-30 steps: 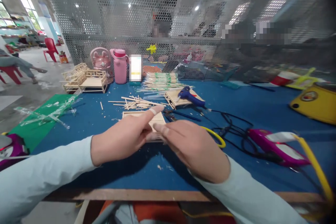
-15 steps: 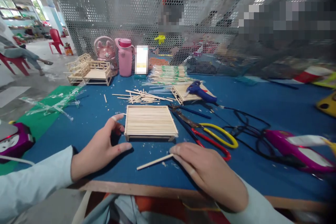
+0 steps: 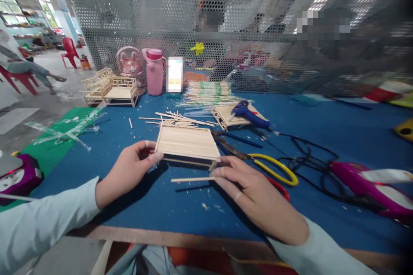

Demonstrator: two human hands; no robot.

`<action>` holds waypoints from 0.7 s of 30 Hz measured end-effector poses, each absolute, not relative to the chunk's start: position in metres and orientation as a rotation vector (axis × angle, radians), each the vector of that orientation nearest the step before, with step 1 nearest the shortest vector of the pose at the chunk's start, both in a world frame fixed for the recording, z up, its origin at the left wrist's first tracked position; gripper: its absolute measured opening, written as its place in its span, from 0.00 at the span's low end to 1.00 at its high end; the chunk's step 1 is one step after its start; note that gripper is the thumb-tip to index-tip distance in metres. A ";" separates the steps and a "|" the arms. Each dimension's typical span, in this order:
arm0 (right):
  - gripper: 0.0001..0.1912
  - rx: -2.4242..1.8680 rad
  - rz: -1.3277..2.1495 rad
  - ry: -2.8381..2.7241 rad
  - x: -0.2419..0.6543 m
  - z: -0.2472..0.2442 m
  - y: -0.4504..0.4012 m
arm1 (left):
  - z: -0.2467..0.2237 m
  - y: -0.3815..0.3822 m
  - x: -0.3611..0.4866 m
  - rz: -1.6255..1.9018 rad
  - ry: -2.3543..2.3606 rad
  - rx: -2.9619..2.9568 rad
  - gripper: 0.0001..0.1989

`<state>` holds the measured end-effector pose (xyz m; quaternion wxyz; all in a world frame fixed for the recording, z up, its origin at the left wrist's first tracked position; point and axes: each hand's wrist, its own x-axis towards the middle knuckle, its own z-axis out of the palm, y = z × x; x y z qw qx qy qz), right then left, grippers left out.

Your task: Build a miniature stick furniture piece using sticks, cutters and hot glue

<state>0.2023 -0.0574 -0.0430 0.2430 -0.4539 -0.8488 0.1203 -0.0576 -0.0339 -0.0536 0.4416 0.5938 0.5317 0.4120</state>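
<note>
Head view: both hands (image 3: 128,171) (image 3: 256,195) on slatted platform (image 3: 189,142), upright screen (image 3: 174,74) unreadable.

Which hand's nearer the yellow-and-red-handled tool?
Right. Right hand is close beside the tool; left hand is farther, at the left end of the wooden panel.

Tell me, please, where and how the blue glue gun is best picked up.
The blue glue gun is probably best gripped by its handle, coming from the right: it lies across a small wooden frame with the handle pointing right, and the cord trails from that end.
</note>
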 end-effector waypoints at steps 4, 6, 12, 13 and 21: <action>0.12 -1.163 0.250 -2.274 0.203 -0.020 -0.043 | -0.034 -0.024 -0.049 1.104 1.287 1.294 0.19; 0.12 -1.131 0.228 -2.292 0.202 -0.011 -0.033 | -0.029 -0.020 -0.046 1.134 1.246 1.188 0.21; 0.11 -1.131 0.154 -2.230 0.200 -0.014 -0.020 | -0.032 -0.017 -0.046 1.102 1.160 0.975 0.22; 0.10 -1.130 0.124 -2.223 0.201 -0.017 -0.020 | -0.032 -0.017 -0.046 1.095 1.147 0.957 0.22; 0.12 -1.065 -0.498 -2.143 0.197 -0.016 -0.022 | -0.039 -0.018 -0.049 1.112 1.073 1.002 0.18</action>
